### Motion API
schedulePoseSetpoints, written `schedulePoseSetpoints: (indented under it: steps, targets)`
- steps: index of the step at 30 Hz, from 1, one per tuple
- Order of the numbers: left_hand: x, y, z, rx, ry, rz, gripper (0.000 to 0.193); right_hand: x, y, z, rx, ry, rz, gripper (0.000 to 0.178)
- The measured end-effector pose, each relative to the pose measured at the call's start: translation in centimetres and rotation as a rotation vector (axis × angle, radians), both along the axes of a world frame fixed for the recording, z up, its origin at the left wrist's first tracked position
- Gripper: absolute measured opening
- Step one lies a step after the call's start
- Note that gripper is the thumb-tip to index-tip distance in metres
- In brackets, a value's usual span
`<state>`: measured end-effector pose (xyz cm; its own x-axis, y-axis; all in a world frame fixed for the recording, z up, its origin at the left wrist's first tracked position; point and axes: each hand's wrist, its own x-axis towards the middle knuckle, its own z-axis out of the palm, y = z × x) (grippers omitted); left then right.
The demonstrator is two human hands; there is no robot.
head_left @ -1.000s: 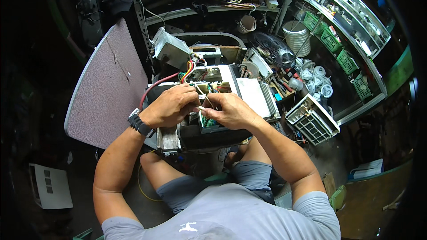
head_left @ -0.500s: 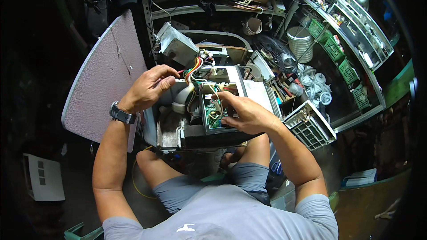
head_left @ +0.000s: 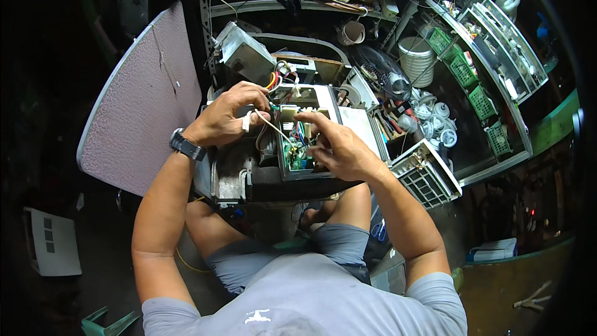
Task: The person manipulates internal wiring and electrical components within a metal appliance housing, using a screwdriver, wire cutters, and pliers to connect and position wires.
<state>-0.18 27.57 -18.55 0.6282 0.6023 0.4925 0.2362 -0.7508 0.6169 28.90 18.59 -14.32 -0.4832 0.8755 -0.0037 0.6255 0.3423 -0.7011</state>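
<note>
An opened appliance with a dark metal body (head_left: 280,188) stands in front of me between my knees. Inside its box lies a green circuit board (head_left: 295,157) with several coloured wires. My left hand (head_left: 227,116), wearing a watch (head_left: 186,144), is closed on a white wire (head_left: 272,126) running toward the board; a small white connector shows by its thumb. Yellow, red and white wires (head_left: 275,79) rise just beyond those fingers. Over the right side of the board hovers my right hand (head_left: 345,151), its index finger stretched out and thumb apart, with nothing visible between them.
A large speckled panel (head_left: 143,106) leans at the left. Beyond the appliance stand a metal box (head_left: 247,59) and a black fan (head_left: 385,74). To the right are a white grille (head_left: 426,174), clear plastic parts (head_left: 438,118) and green baskets (head_left: 463,70) on a rack.
My left hand has moved right and toward me, and now grips the white wire. My right hand has stayed over the board, its fingers shifting slightly. The whole view has shifted a little.
</note>
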Motion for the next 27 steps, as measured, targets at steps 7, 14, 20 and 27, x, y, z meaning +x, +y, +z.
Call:
schedulePoseSetpoints:
  steps: [7, 14, 20, 27]
  targets:
    - [-0.5, -3.8, 2.5, 0.129, 0.296, 0.035, 0.024, 1.4, 0.6, -2.1, 0.165, 0.177, -0.038, 0.04]
    - [0.7, -5.9, 2.4, 0.173, 0.298, -0.006, 0.026, 1.8, 0.2, -2.9, 0.234, 0.296, -0.157, 0.026]
    - [4.3, -7.3, 1.9, 0.101, 0.167, 0.017, 0.012, 1.0, 0.9, -1.1, 0.388, -0.031, 0.206, 0.032]
    - [7.3, -7.7, 0.6, -0.029, -0.119, 0.208, 0.011, 1.0, 2.8, -4.0, 0.42, 0.002, 0.324, 0.024]
